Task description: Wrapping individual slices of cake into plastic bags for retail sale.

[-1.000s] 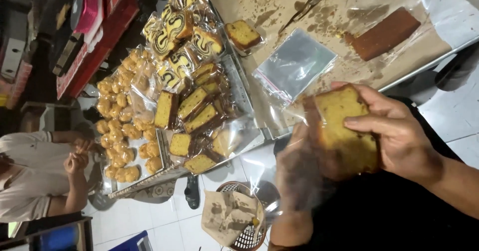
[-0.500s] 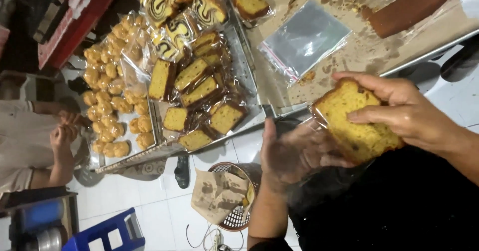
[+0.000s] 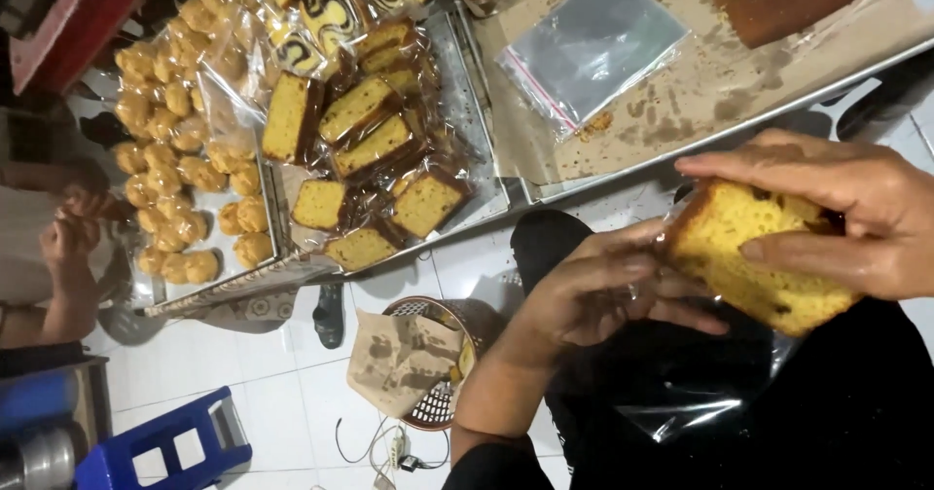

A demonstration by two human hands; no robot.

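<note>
Gripping a thick yellow slice of loaf cake point(image 3: 754, 266) at near right, the right hand point(image 3: 837, 213) clamps fingers and thumb across it while the left hand point(image 3: 603, 290) pinches a clear plastic bag point(image 3: 696, 393) at its end. Farther left, a metal tray point(image 3: 477, 120) holds bagged cake slices point(image 3: 365, 149).

Metal tray point(image 3: 484, 149) under bagged cake slices point(image 3: 362, 140)
</note>
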